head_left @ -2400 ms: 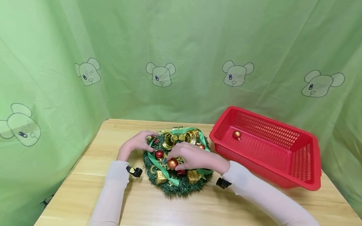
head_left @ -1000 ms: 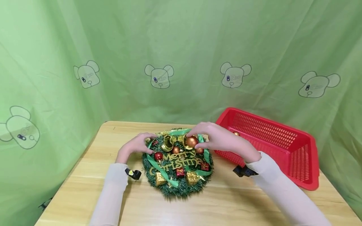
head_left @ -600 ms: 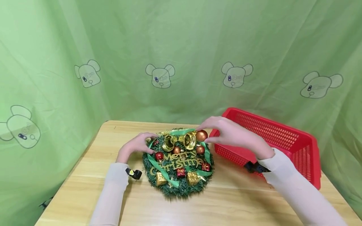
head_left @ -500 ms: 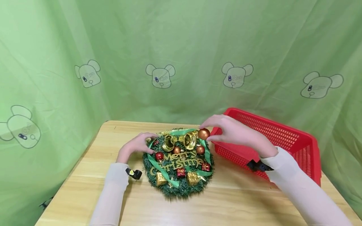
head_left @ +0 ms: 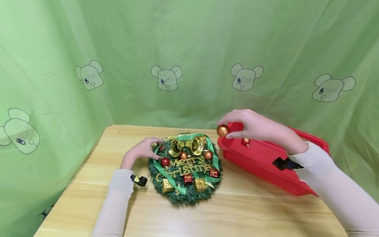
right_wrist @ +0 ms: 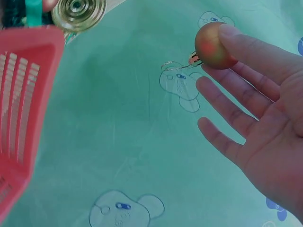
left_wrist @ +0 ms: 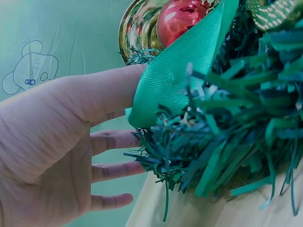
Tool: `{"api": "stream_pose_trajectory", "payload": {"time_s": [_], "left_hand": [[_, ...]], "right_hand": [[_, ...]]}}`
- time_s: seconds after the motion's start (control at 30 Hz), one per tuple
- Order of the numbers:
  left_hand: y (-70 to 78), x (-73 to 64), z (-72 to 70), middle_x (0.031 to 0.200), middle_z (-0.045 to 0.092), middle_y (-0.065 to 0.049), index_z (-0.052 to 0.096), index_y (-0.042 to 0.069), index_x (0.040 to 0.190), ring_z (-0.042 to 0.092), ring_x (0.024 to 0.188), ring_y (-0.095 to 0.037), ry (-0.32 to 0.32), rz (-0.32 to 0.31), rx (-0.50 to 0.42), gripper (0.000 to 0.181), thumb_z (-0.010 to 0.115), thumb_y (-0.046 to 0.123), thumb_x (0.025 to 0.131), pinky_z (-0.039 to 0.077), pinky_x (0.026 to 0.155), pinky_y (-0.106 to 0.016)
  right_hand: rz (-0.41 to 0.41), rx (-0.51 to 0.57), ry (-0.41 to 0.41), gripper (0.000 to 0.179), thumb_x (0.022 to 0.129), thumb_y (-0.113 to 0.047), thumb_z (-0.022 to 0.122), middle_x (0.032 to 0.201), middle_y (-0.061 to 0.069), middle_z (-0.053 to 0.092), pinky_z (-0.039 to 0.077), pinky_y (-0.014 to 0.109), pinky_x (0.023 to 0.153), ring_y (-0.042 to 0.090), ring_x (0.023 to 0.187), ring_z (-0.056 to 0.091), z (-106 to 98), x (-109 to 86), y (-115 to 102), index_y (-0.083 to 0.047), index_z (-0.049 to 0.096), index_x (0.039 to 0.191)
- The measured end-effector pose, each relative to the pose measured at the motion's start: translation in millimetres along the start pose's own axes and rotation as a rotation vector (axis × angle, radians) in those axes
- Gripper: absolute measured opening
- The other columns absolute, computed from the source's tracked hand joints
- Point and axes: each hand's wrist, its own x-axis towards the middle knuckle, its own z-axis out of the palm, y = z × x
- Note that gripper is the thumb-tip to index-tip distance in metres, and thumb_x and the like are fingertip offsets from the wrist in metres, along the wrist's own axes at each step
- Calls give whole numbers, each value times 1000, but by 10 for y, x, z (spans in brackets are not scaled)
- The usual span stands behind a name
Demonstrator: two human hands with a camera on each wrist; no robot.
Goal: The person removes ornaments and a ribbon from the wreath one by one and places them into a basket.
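A green Christmas wreath [head_left: 186, 199] lies on the table, bearing gold bells [head_left: 196, 145], a green ribbon [head_left: 164, 173], small gift boxes and gold "Merry Christmas" lettering. My left hand [head_left: 142, 150] holds its left edge. In the left wrist view the thumb lies against the ribbon [left_wrist: 173, 71], with fingers behind the foliage; the index fingertip is hidden. My right hand [head_left: 260, 126] pinches a copper-coloured Christmas ball [head_left: 223, 130] above the red basket's left end. In the right wrist view, thumb and fingertips grip that ball [right_wrist: 215, 46], its thin hanging loop pointing away; the other fingers are spread.
The red plastic basket [head_left: 257, 166] stands right of the wreath, partly behind my right forearm. Another copper-coloured ball [head_left: 245, 141] lies inside it. Two similar balls and a red ball [head_left: 165, 162] sit on the wreath. A green curtain [head_left: 201, 105] hangs behind the table [head_left: 177, 220].
My right hand has carried the ball from over the wreath's lettering, past the right bell, up and right to the basket. My left hand has stayed at the wreath's left edge.
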Motion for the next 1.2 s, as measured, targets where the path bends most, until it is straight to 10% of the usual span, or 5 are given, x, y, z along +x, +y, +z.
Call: {"api": "stream_pose_trajectory", "payload": {"time_s": [1.2], "left_hand": [[-29,6,26,154,50,-13,48,14,151,49,133,-37,3,6,-16,82,84,16,78,38,118,-63]], "right_hand": [[161,-210,9,42,81,-6,83,115,12,74,58,54,95,33,110,69,-73,-174,716,-3,71,121]]}}
